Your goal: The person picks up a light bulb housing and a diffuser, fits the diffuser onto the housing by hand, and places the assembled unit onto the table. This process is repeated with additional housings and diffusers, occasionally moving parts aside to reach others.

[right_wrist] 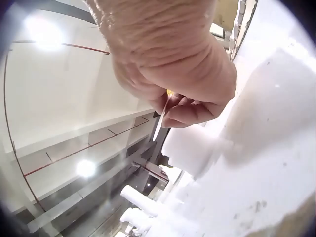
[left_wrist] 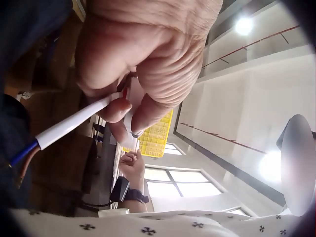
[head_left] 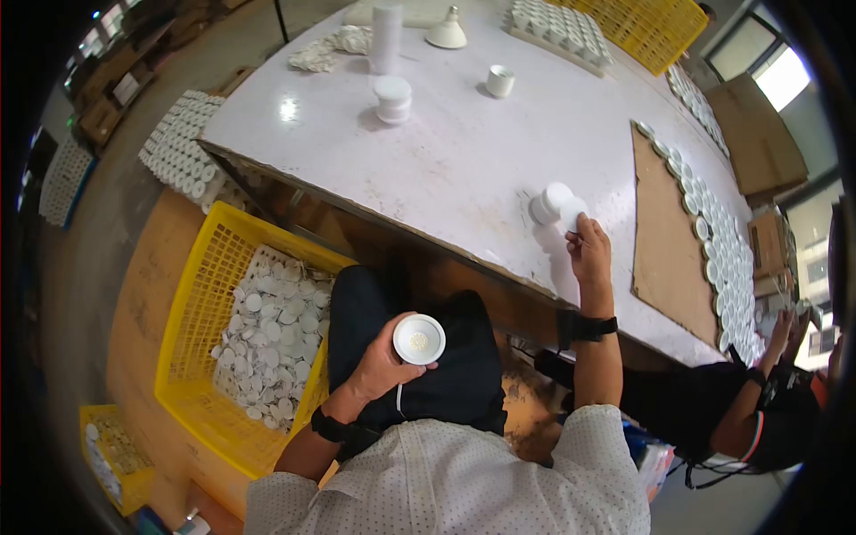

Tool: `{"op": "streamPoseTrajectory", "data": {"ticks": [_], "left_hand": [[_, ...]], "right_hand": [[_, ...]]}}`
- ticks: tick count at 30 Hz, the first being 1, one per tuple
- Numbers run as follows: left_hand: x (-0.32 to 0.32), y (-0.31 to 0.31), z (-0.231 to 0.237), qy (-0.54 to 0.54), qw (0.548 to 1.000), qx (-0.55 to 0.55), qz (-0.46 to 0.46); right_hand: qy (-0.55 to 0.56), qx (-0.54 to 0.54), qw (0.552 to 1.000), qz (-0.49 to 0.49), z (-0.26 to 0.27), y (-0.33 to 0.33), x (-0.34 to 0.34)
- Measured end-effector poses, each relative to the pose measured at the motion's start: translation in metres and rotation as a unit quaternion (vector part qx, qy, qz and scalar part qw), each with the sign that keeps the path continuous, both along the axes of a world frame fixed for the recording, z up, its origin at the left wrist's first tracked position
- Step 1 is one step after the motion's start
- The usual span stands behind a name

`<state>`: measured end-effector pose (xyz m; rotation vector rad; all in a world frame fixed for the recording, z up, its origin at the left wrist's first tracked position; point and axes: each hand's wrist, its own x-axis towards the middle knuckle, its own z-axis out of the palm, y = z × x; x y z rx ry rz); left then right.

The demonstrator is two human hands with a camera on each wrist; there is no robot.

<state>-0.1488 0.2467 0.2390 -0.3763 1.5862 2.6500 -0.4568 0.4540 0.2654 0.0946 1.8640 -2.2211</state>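
Observation:
Over the person's lap, the left hand (head_left: 379, 367) grips a white round downlight (head_left: 419, 341), its face turned up and a yellowish cluster of LEDs at its centre. A white cable (left_wrist: 74, 119) with blue and brown wire ends comes out by the fingers in the left wrist view. Above the table's near side, the right hand (head_left: 590, 254) pinches a thin white disc (head_left: 572, 214) between thumb and fingers. Seen edge-on in the right wrist view, that disc hangs close to a stack of white discs (head_left: 545, 206) on the table.
A yellow crate (head_left: 192, 308) of loose white discs stands at the left. On the white table (head_left: 481, 160) are another disc stack (head_left: 393, 100), a white cup-like part (head_left: 500, 81), a white bulb-shaped piece (head_left: 447, 30) and a cardboard sheet (head_left: 669, 241) beside rows of round parts. Another person (head_left: 758, 410) is at right.

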Motion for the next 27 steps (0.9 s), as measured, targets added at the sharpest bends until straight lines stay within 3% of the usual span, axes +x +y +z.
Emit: {"op": "streamPoseTrajectory", "data": {"ticks": [7, 15, 19, 21, 27], "left_hand": [[-0.026, 0.003, 0.007, 0.039, 0.999, -0.013, -0.011], [-0.043, 0.005, 0.008, 0.047, 0.998, 0.029, 0.006], [-0.043, 0.006, -0.004, 0.046, 0.998, -0.031, 0.038], [-0.041, 0.007, -0.007, 0.062, 0.995, -0.047, 0.059], [-0.041, 0.008, -0.006, 0.033, 0.987, -0.144, 0.065]], "right_hand": [[-0.024, -0.102, 0.991, 0.078, 0.005, -0.013, 0.069], [-0.084, -0.029, 0.981, 0.171, -0.017, -0.035, 0.127], [-0.120, -0.060, 0.963, 0.233, -0.032, -0.044, 0.146], [-0.102, 0.000, 0.955, 0.278, -0.031, -0.048, 0.154], [-0.052, 0.068, 0.958, 0.273, -0.031, -0.066, 0.171]]}}
